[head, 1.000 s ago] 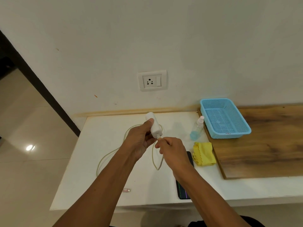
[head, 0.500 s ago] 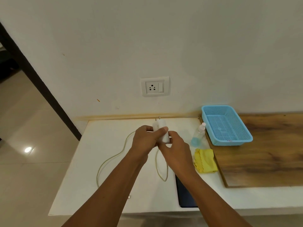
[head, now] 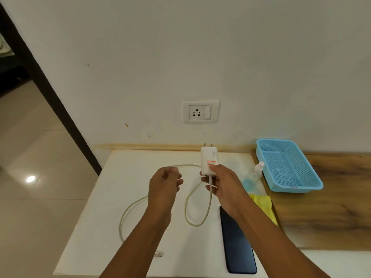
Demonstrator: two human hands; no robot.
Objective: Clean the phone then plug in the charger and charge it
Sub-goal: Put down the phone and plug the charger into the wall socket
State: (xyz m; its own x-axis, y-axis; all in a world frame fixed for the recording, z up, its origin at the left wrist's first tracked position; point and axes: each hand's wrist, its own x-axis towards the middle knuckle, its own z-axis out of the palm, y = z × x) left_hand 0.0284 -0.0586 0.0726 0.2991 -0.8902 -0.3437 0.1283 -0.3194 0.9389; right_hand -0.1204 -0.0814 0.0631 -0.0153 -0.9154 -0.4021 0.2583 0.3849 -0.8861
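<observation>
The right hand (head: 222, 183) now holds the charger (head: 209, 161) alone, its grip closed around the lower end of the white block, thumb on the front face, with the two pins pointing up toward the wall socket (head: 200, 111). Half a second ago both hands clasped the charger together; the left hand (head: 164, 183) has since let go and hovers just beside it, fingers loosely curled and holding nothing. The charger is clear of the socket, well below it, above the rear edge of the white worktop (head: 112, 197). The cable (head: 197, 213) hangs from the charger's base, loops over the worktop and runs left to its free plug end (head: 158, 254) near the front edge. The phone (head: 237, 247) lies flat, screen dark, under the right forearm, unconnected. A yellow cloth (head: 263, 205) sits just right of it, with a spray bottle (head: 254, 175) of blue liquid behind, next to the blue basket (head: 289, 167) on the wooden board (head: 331, 207).
</observation>
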